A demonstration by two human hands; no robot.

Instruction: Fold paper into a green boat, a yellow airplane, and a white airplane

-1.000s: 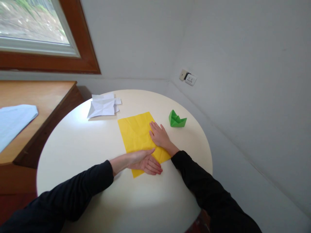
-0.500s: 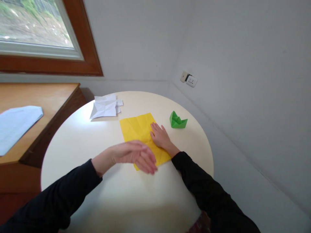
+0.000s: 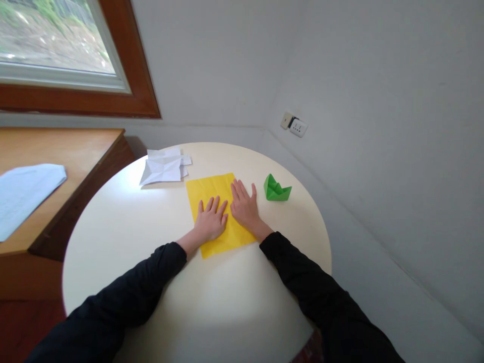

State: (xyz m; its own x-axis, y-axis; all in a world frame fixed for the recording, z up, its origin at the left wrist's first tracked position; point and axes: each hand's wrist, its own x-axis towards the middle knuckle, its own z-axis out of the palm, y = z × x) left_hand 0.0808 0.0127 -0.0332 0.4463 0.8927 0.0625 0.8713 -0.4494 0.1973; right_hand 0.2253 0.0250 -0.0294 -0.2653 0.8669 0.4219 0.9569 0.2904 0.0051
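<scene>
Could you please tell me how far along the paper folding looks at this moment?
Done: a folded green paper boat stands on the round table, and creased white paper lies at the far side. In hand: the left hand and right hand press flat on the yellow sheet. Left: that sheet lies creased but unfolded, with no shape formed.
</scene>
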